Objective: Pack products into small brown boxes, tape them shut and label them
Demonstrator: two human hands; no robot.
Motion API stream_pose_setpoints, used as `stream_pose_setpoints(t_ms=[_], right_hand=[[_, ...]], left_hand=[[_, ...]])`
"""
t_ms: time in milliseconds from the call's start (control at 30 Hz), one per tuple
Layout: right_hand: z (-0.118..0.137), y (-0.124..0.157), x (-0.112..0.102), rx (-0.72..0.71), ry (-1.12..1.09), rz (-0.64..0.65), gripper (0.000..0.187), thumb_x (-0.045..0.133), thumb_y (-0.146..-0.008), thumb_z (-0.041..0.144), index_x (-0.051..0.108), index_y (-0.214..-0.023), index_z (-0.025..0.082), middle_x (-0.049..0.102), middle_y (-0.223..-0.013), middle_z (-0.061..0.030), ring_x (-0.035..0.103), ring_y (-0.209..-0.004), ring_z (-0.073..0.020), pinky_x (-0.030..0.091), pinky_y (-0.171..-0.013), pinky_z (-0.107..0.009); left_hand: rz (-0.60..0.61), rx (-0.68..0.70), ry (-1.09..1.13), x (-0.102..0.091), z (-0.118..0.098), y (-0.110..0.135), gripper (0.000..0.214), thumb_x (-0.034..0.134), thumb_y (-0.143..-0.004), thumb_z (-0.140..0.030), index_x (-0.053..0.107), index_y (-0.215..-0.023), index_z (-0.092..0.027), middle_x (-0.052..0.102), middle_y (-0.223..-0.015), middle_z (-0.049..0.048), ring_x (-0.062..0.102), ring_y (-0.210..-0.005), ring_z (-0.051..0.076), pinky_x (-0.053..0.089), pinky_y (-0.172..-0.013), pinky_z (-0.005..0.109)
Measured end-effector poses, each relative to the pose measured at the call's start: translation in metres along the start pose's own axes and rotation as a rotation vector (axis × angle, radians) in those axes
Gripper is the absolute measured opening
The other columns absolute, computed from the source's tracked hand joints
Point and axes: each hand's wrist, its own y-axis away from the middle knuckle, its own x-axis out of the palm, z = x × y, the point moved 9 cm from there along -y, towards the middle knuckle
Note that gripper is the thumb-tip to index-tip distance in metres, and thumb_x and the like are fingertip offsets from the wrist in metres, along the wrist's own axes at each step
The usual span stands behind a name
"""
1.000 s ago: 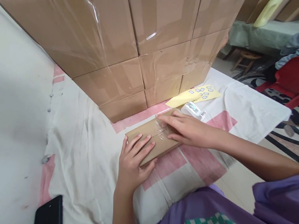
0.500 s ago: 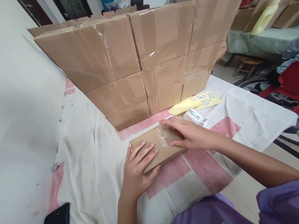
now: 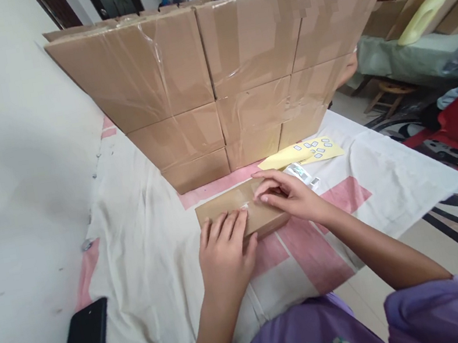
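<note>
The left hand point(image 3: 225, 249) is closer to the clear tape point(image 3: 245, 207) now.
It lies open on top of the small box point(image 3: 219, 204), which sits on the cloth point(image 3: 145, 227). The right hand point(image 3: 289, 193) is more curled; I can't tell if it holds anything. The work now seems to be at the tape.
</note>
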Motion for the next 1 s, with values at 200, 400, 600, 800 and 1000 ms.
stream_pose_setpoints(t_ms=[200,400,600,800,1000], right_hand=[[0.002,-0.002,0.003,-0.009,-0.01,0.004,0.046,0.066,-0.094,0.029,0.052,-0.138,0.027,0.077,-0.095,-0.0025,0.073,-0.092,-0.0198,0.054,-0.09,-0.038],[-0.001,0.0,0.007,-0.013,0.115,0.014,0.057,0.065,-0.093,0.025,0.046,-0.147,0.029,0.08,-0.098,-0.0017,0.071,-0.105,-0.0226,0.046,-0.106,-0.047],[-0.006,0.004,0.005,0.035,0.129,-0.006,0.06,0.064,-0.094,0.025,0.046,-0.15,0.029,0.081,-0.099,-0.0029,0.07,-0.111,-0.0228,0.044,-0.108,-0.05],[-0.001,0.005,0.007,0.01,0.131,0.041,0.07,0.067,-0.091,0.023,0.04,-0.154,0.032,0.08,-0.105,-0.0023,0.068,-0.117,-0.0233,0.039,-0.114,-0.054],[0.001,0.007,0.013,0.006,0.183,0.162,0.09,0.071,-0.087,0.022,0.023,-0.162,0.033,0.075,-0.121,-0.0048,0.061,-0.128,-0.0258,0.025,-0.122,-0.058]], left_hand=[[0.052,-0.116,-0.112,0.013,-0.007,-0.005,0.046,0.064,-0.09,-0.033,0.06,-0.135,-0.023,0.071,-0.124,0.0064,0.063,-0.117,0.031,0.039,-0.109,0.052],[-0.055,-0.14,-0.139,0.012,-0.012,0.0,0.057,0.066,-0.088,-0.032,0.052,-0.141,-0.015,0.071,-0.123,0.011,0.061,-0.124,0.032,0.039,-0.112,0.049],[-0.11,-0.139,-0.127,0.013,-0.012,0.004,0.055,0.067,-0.088,-0.035,0.052,-0.136,-0.012,0.072,-0.123,0.0129,0.063,-0.124,0.033,0.04,-0.112,0.047],[-0.12,-0.136,-0.118,0.012,-0.011,0.005,0.055,0.067,-0.088,-0.036,0.052,-0.136,-0.013,0.071,-0.126,0.0134,0.063,-0.125,0.033,0.04,-0.112,0.047],[-0.126,-0.143,-0.105,0.012,-0.012,0.007,0.054,0.066,-0.09,-0.036,0.052,-0.137,-0.014,0.071,-0.127,0.0134,0.062,-0.127,0.033,0.041,-0.112,0.047]])
